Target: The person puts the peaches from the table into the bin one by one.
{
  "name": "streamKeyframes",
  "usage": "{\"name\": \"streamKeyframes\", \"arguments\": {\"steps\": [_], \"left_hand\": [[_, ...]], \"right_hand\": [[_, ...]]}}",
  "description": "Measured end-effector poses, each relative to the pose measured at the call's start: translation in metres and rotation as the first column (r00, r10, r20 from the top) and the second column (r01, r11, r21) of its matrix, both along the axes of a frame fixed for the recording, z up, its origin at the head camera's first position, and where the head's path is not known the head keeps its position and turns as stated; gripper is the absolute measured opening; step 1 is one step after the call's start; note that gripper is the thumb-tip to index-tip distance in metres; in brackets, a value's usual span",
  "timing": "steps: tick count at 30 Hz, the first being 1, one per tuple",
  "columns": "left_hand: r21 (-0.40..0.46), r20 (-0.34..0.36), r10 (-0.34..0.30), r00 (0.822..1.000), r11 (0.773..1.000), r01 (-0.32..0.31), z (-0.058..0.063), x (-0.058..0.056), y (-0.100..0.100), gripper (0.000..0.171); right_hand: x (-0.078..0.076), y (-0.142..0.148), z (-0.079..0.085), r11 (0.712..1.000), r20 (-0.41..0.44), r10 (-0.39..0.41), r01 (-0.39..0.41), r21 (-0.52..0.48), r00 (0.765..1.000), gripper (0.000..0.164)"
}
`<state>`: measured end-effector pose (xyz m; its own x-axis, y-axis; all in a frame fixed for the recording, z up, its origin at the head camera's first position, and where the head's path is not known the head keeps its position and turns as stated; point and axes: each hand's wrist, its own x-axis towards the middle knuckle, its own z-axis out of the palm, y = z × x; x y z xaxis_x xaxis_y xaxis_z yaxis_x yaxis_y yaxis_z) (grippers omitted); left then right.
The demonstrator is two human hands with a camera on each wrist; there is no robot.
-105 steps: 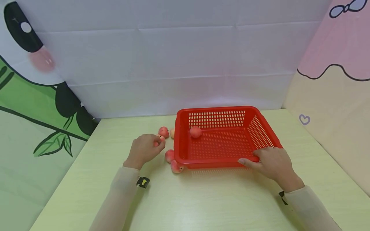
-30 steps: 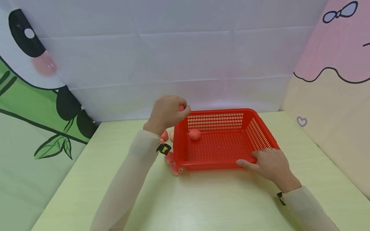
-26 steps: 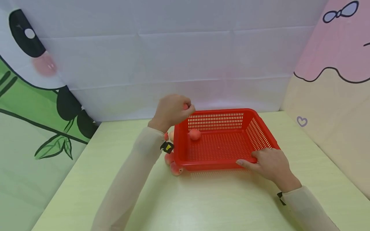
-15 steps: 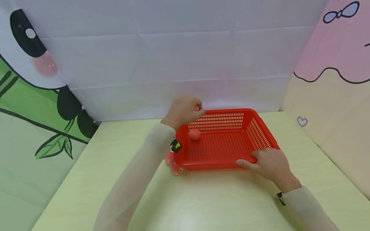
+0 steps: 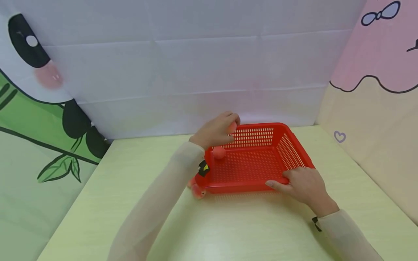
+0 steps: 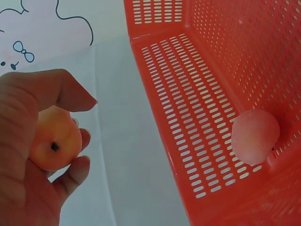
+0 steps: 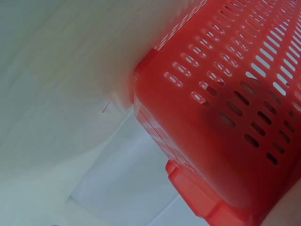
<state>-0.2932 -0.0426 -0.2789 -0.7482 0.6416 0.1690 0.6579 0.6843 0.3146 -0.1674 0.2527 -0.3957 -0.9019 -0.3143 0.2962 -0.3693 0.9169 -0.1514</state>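
Note:
In the head view my left hand point(image 5: 217, 131) is above the back left rim of the red plastic basket point(image 5: 248, 187), its fingers curled round a small pink-yellow peach point(image 5: 232, 127). The left wrist view shows this peach point(image 6: 55, 141) against the palm, a dark spot on its end, the thumb standing off from it. Another pink peach point(image 5: 219, 152) lies inside the basket at its left. My right hand point(image 5: 305, 186) grips the basket's front right corner, thumb over the rim. At the right wrist, the basket's perforated wall point(image 7: 188, 122) fills much of the view.
Outside the basket's front left corner, peaches point(image 5: 198, 191) lie on the pale wooden table point(image 5: 228, 228), partly hidden by the left sleeve point(image 5: 160, 199). A white cloth backdrop point(image 5: 163, 79) stands behind the table, with printed cloth point(image 5: 375, 123) at the right side.
My left hand picked up a peach left of the basket, lifted it and moved right over the basket's back left rim. Its thumb has just spread from the peach. The right hand stays put.

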Motion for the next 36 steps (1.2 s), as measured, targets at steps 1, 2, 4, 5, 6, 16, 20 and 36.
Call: {"name": "streamKeyframes", "arguments": {"steps": [1, 2, 4, 5, 6, 16, 20, 36], "left_hand": [[0.014, 0.015, -0.013, 1.0, 1.0, 0.013, -0.001, -0.001, 0.001, 0.045], [0.029, 0.03, -0.026, 0.999, 0.999, 0.025, -0.001, -0.001, 0.003, 0.049], [0.056, 0.058, -0.046, 0.997, 0.998, 0.043, -0.003, -0.004, 0.006, 0.054], [0.062, 0.072, -0.048, 0.996, 0.997, 0.043, -0.004, -0.004, 0.007, 0.054], [0.069, 0.087, -0.048, 0.995, 0.997, 0.042, -0.005, -0.005, 0.009, 0.054], [0.011, 0.12, -0.023, 0.992, 1.0, 0.022, -0.017, -0.015, 0.021, 0.045], [0.023, 0.128, -0.011, 0.992, 1.0, 0.008, -0.018, -0.016, 0.023, 0.047], [-0.139, 0.067, 0.118, 0.991, 0.984, -0.108, -0.029, -0.024, 0.03, 0.043]], "right_hand": [[0.0, 0.0, 0.0, 1.0, 0.0, -0.001, 0.001, 0.001, 1.0, 0.069], [0.0, 0.0, 0.001, 1.0, 0.001, -0.002, 0.002, 0.003, 1.0, 0.069], [0.0, 0.0, 0.001, 1.0, 0.0, -0.002, 0.002, 0.003, 1.0, 0.069], [0.0, 0.0, 0.002, 1.0, -0.001, -0.003, 0.003, 0.004, 1.0, 0.069], [0.0, 0.0, 0.002, 1.0, -0.002, -0.002, 0.002, 0.005, 1.0, 0.069], [0.0, 0.001, -0.001, 1.0, -0.026, 0.004, -0.003, 0.014, 1.0, 0.069], [0.0, 0.001, -0.001, 1.0, -0.033, 0.006, -0.005, 0.015, 0.999, 0.069], [-0.001, 0.001, -0.003, 1.0, -0.051, 0.006, -0.006, 0.002, 0.999, 0.071]]}}
